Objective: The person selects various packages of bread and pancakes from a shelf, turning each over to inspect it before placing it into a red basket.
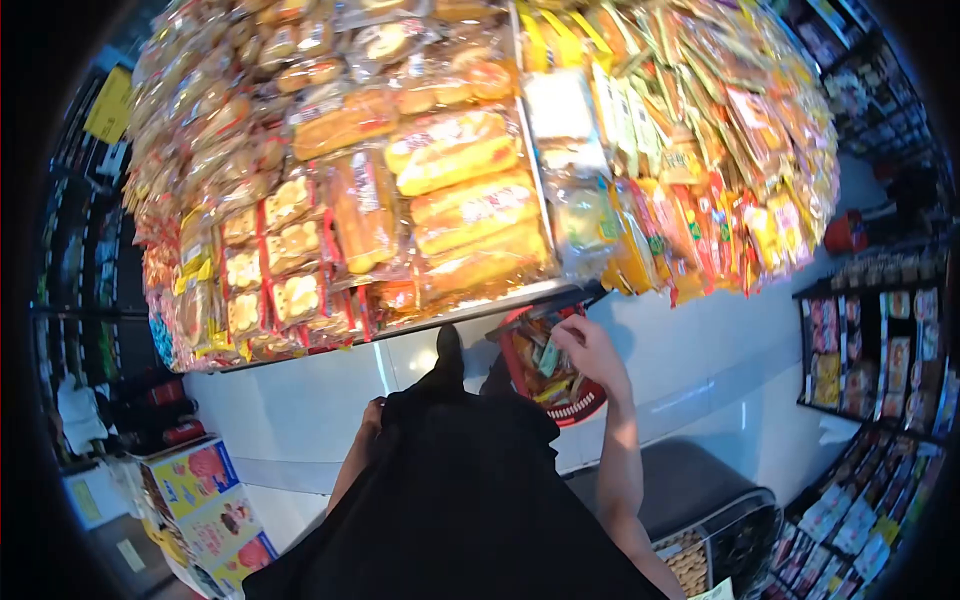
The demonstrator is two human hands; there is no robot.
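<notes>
My right hand [592, 352] is above a red shopping basket [578, 411], with its fingers loosely bent and nothing visible in them. Inside the basket lie several small wrapped packages [546, 358], partly covered by that hand. My left hand [372, 416] hangs low beside my black clothing [450, 480], which hides part of it; how its fingers are held does not show. In front of me, packaged long breads [470, 215] in clear wrappers fill the middle of a display stand. Packs of biscuit-like squares [290, 248] with red edging lie to their left.
Colourful snack packets [680, 235] cover the stand's right side, past a divider. The stand's dark front edge [400, 333] runs above the pale floor [690, 350]. Printed cartons [205, 490] stand at lower left. Stocked shelves [880, 360] line the right; a bin of nuts [688, 563] is behind me.
</notes>
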